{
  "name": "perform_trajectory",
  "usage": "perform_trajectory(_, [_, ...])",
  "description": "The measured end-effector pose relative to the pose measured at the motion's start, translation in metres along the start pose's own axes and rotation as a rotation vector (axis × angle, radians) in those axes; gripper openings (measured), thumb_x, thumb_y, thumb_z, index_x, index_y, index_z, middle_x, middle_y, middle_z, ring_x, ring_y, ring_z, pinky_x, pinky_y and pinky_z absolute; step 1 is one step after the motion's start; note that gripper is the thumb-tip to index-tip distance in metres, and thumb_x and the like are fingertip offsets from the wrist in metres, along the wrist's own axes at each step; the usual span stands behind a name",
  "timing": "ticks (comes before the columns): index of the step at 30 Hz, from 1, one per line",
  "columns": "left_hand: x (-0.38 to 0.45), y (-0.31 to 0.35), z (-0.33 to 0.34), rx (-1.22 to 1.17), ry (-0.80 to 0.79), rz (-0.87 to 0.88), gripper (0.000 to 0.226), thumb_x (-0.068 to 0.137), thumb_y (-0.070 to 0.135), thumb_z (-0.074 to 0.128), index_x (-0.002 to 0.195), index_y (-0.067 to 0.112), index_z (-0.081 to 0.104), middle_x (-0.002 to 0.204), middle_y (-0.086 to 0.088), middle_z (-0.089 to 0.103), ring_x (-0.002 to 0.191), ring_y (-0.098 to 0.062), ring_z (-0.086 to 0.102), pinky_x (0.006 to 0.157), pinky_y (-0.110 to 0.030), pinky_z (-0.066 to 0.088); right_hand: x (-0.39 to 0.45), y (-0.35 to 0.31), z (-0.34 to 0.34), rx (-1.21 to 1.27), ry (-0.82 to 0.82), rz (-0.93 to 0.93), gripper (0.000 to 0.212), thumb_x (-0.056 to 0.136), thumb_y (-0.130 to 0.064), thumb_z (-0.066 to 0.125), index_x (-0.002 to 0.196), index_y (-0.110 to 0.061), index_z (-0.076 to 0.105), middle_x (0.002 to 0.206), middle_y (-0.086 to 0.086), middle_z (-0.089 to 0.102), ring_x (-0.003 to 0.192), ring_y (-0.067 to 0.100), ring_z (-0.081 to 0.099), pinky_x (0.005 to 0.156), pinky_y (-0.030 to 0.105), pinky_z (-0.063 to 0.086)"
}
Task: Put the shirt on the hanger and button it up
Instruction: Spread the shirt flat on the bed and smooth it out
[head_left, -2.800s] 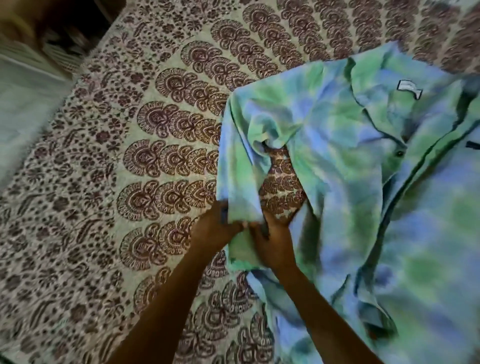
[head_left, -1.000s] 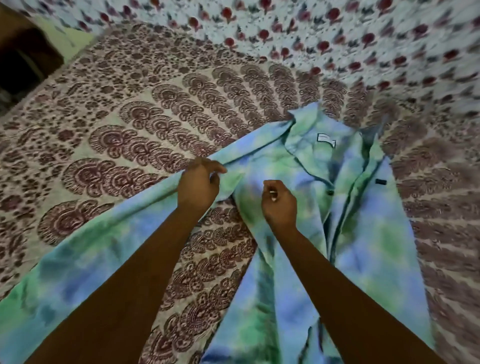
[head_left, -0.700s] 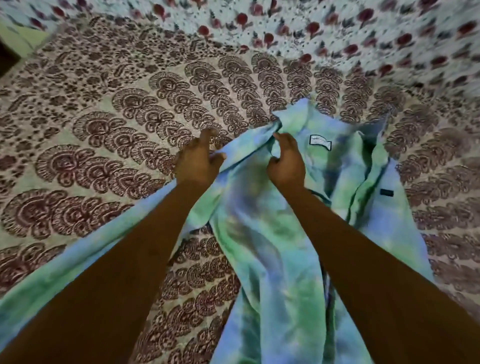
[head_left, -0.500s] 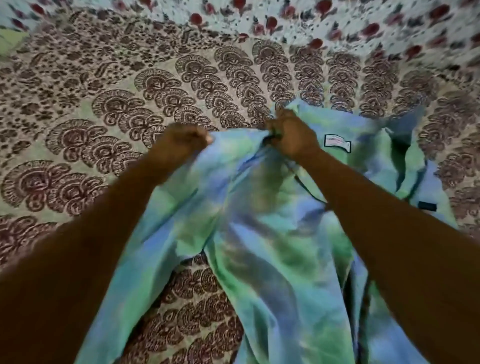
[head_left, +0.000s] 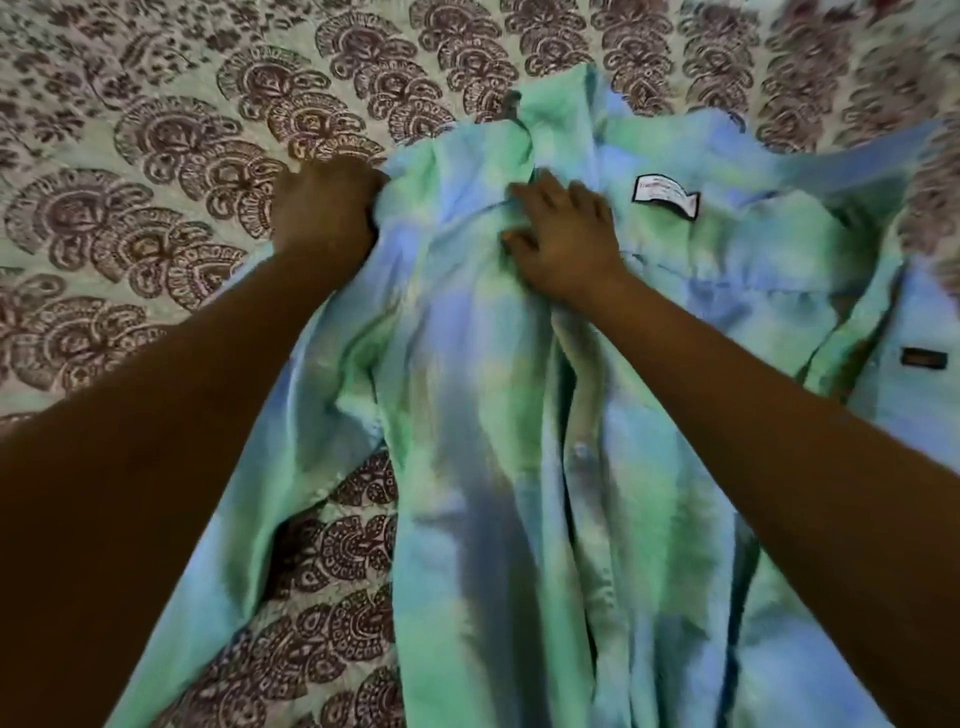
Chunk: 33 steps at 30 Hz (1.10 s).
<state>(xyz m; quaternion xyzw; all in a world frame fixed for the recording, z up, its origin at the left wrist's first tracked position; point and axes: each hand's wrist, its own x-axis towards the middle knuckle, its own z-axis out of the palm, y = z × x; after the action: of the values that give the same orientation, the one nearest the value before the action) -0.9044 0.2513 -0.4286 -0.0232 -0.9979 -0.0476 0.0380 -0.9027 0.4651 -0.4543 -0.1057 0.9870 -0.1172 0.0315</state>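
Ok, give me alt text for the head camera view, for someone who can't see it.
A blue-green tie-dye shirt lies open on a patterned bedsheet. The left hand grips its shoulder edge while the right hand presses flat beside the white neck label.

The shirt (head_left: 493, 415) was tie-dyed in blotches of green and blue, with a white, dark-edged label (head_left: 665, 196). The bedspread (head_left: 156, 156) beneath was pale with maroon-brown paisley fan motifs.
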Motion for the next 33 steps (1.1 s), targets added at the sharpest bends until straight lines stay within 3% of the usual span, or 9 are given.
perform_trajectory(4, [-0.050,-0.010,-0.025,-0.250,-0.017,-0.100,0.053,0.075,0.028,0.034,0.117,0.017,0.063,0.125,-0.014,0.061,0.116,-0.037,0.054,0.100,-0.044,0.038,-0.075,-0.008,-0.016,0.000,-0.161,0.134,0.067,0.086,-0.050,0.042,0.145,-0.024,0.024,0.157,0.010,0.012,0.143,0.033,0.015,0.115,0.047,0.013])
perform_trajectory(7, [-0.120,0.009,-0.045,-0.470,0.021,-0.169,0.046,0.074,0.023,0.038,0.107,0.016,0.069,0.112,-0.012,0.069,0.104,-0.032,0.063,0.092,-0.039,0.048,-0.140,-0.029,-0.027,0.163,-0.243,0.196,0.077,0.083,-0.032,0.060,0.147,-0.020,0.019,0.157,0.014,0.007,0.143,0.033,0.016,0.113,0.041,0.022])
perform_trajectory(11, [-0.223,0.043,-0.051,-0.563,-0.238,-0.230,0.041,0.073,0.034,0.041,0.095,0.017,0.072,0.094,-0.015,0.072,0.089,-0.031,0.067,0.079,-0.033,0.048,-0.217,-0.049,-0.027,0.407,-0.042,0.337,0.068,0.079,-0.005,0.056,0.143,-0.013,0.032,0.146,0.017,0.034,0.123,0.034,0.046,0.091,0.035,0.043])
perform_trajectory(15, [-0.284,0.059,-0.047,-0.641,-0.416,-0.419,0.020,0.086,0.024,0.059,0.099,0.010,0.067,0.101,-0.012,0.069,0.098,-0.029,0.062,0.077,-0.025,0.038,-0.274,-0.055,-0.026,0.654,0.106,0.550,0.039,0.083,-0.002,0.056,0.122,-0.002,0.052,0.104,0.022,0.066,0.096,0.037,0.063,0.082,0.036,0.045])
perform_trajectory(22, [-0.320,0.088,-0.047,-0.748,-0.553,-0.555,0.033,0.078,0.041,0.069,0.079,0.009,0.061,0.075,-0.006,0.062,0.085,-0.028,0.063,0.067,-0.028,0.043,-0.339,-0.064,-0.039,0.668,-0.185,0.555,0.056,0.081,-0.020,0.068,0.130,-0.009,0.045,0.115,0.013,0.063,0.108,0.028,0.059,0.082,0.026,0.041])
perform_trajectory(25, [-0.326,0.086,-0.052,-1.025,-0.508,-0.686,0.042,0.070,0.033,0.076,0.095,0.000,0.068,0.080,-0.006,0.069,0.079,-0.026,0.067,0.083,-0.042,0.055,-0.356,-0.065,-0.036,0.472,-0.310,0.403,0.053,0.083,-0.019,0.060,0.130,-0.007,0.040,0.114,0.019,0.060,0.104,0.035,0.059,0.079,0.033,0.043])
perform_trajectory(27, [-0.331,0.074,-0.059,-1.140,-0.436,-0.778,0.015,0.077,0.018,0.073,0.082,0.006,0.066,0.081,-0.011,0.070,0.076,-0.027,0.067,0.082,-0.053,0.055,-0.371,-0.066,-0.038,0.312,-0.330,0.377,0.050,0.085,-0.022,0.054,0.131,-0.009,0.037,0.108,0.017,0.063,0.103,0.034,0.059,0.086,0.036,0.043])
perform_trajectory(30, [-0.331,0.046,-0.072,-0.901,-0.250,-0.784,0.016,0.079,0.020,0.072,0.090,0.010,0.066,0.101,-0.023,0.068,0.090,-0.033,0.067,0.085,-0.050,0.055,-0.391,-0.078,-0.038,0.390,-0.218,0.405,0.053,0.082,-0.042,0.044,0.126,-0.012,0.044,0.094,0.013,0.069,0.100,0.029,0.062,0.102,0.039,0.037])
perform_trajectory(33, [-0.330,0.026,-0.087,-0.672,-0.049,-0.793,0.023,0.083,0.022,0.066,0.102,0.009,0.068,0.108,-0.020,0.068,0.103,-0.034,0.063,0.089,-0.036,0.051,-0.410,-0.098,-0.036,0.650,-0.165,0.415,0.052,0.081,-0.048,0.059,0.117,-0.012,0.052,0.101,0.012,0.066,0.098,0.029,0.062,0.085,0.039,0.048])
